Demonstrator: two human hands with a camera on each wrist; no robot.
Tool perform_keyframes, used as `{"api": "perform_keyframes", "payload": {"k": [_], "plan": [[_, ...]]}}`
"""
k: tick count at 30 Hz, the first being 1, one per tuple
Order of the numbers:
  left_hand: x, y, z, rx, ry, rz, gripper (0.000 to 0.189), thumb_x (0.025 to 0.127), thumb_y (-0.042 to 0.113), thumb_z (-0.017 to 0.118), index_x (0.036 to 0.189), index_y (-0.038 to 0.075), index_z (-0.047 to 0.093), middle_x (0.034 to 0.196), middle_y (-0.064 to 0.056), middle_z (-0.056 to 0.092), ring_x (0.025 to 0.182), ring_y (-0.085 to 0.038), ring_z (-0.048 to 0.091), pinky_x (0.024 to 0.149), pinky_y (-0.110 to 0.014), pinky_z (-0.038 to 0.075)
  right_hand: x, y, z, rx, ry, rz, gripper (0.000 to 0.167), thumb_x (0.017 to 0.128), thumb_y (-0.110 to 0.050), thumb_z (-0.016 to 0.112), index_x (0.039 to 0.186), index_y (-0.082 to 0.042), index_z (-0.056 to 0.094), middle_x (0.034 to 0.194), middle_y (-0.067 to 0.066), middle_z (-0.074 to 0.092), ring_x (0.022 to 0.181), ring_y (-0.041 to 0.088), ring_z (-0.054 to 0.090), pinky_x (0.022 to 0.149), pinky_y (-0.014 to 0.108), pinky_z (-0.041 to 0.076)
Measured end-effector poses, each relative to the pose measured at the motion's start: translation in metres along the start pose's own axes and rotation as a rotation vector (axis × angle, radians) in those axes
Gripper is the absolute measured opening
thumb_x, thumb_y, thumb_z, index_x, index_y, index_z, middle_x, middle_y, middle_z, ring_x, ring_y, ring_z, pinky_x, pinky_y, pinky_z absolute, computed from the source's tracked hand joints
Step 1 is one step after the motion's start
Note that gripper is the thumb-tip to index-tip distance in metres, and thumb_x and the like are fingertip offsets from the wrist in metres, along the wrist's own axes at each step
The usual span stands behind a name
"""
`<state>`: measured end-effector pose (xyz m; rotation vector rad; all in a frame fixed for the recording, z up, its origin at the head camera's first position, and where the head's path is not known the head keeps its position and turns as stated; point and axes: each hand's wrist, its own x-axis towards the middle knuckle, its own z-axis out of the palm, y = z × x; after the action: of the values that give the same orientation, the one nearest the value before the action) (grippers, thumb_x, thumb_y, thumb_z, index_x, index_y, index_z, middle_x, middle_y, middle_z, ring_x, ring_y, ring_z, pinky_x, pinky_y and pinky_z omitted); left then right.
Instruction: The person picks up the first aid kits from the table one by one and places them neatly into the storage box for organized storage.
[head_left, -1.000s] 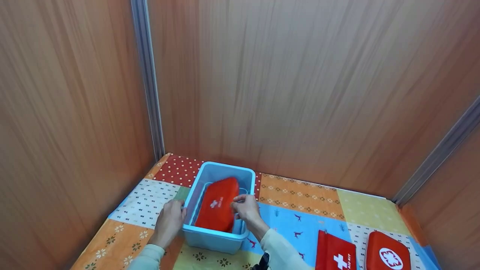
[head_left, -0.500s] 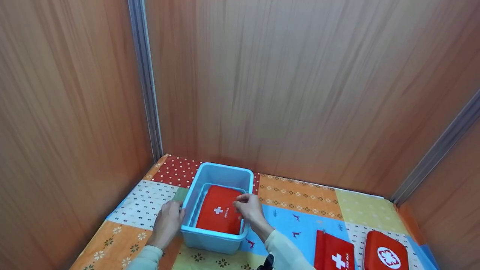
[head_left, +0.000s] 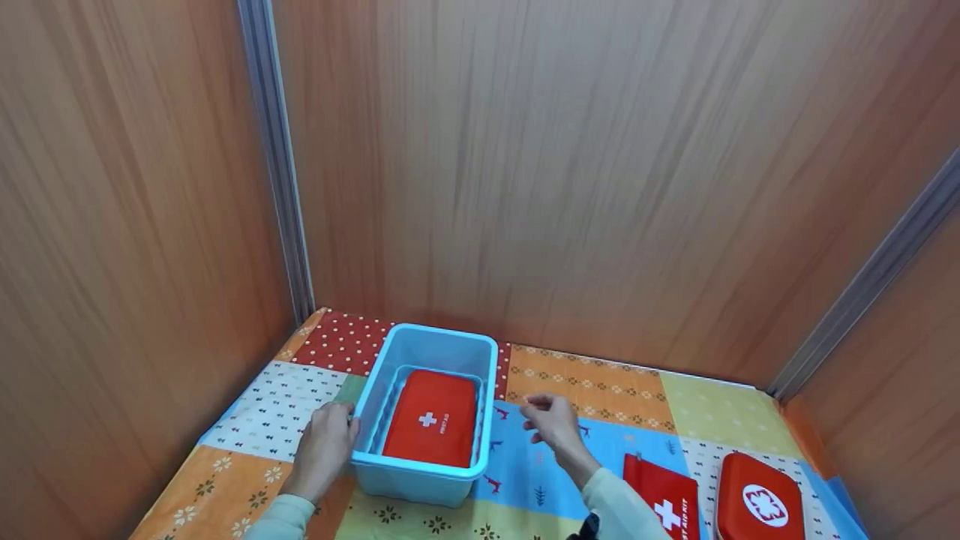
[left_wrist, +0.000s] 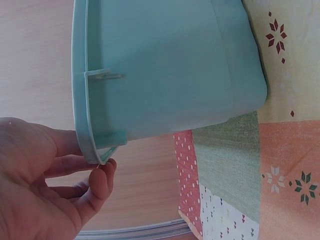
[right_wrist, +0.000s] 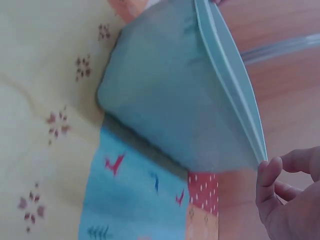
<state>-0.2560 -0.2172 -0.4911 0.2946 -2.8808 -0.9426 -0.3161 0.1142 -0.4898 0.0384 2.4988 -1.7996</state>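
While left hand [head_left: 322,450] grips blue bin [head_left: 411,487] by its rim, fingers curled round, right hand [head_left: 555,426] hovers nearby, fingers loosely bent, empty. Red pouch [head_left: 431,431] lies inside bin.

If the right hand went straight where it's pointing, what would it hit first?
Most likely the side of the blue bin; the right hand points toward it. The hand's height is hard to judge, so it might pass above.

Pale green sleeves [head_left: 626,502], bare hands [head_left: 324,448], black right-arm piece [head_left: 589,527]
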Motion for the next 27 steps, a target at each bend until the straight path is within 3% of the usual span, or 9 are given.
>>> {"api": "perform_keyframes", "payload": {"k": [11, 20, 27], "plan": [[0.002, -0.005, -0.008, 0.003, -0.050, -0.048, 0.040, 0.095, 0.010, 0.061, 0.128, -0.010, 0.055, 0.109, -0.024, 0.062, 0.098, -0.032, 0.063, 0.075, -0.039, 0.057, -0.005, 0.048, -0.094, -0.101, 0.128, 0.092, 0.035, 0.095, -0.014, 0.061, 0.125, 0.004, 0.054, 0.107, 0.018, 0.062, 0.081, 0.021, 0.060, 0.065, 0.031, 0.055], [0.001, -0.007, -0.011, -0.003, -0.045, -0.050, 0.039, 0.095, 0.010, 0.061, 0.127, -0.011, 0.056, 0.104, -0.022, 0.062, 0.092, -0.028, 0.063, 0.069, -0.035, 0.056, -0.006, 0.070, -0.182, -0.218, 0.188, 0.325, 0.054, 0.095, -0.021, 0.061, 0.136, 0.007, 0.042, 0.126, 0.029, 0.052, 0.099, 0.032, 0.059, 0.072, 0.031, 0.057], [0.000, -0.008, -0.014, 0.008, -0.031, -0.034, 0.038, 0.094, 0.011, 0.061, 0.125, -0.011, 0.057, 0.102, -0.022, 0.063, 0.090, -0.026, 0.062, 0.068, -0.036, 0.055, -0.017, 0.092, -0.240, -0.277, 0.328, 0.437, 0.069, 0.088, -0.023, 0.070, 0.139, 0.007, 0.035, 0.127, 0.031, 0.047, 0.091, 0.032, 0.057, 0.067, 0.030, 0.056]]}}
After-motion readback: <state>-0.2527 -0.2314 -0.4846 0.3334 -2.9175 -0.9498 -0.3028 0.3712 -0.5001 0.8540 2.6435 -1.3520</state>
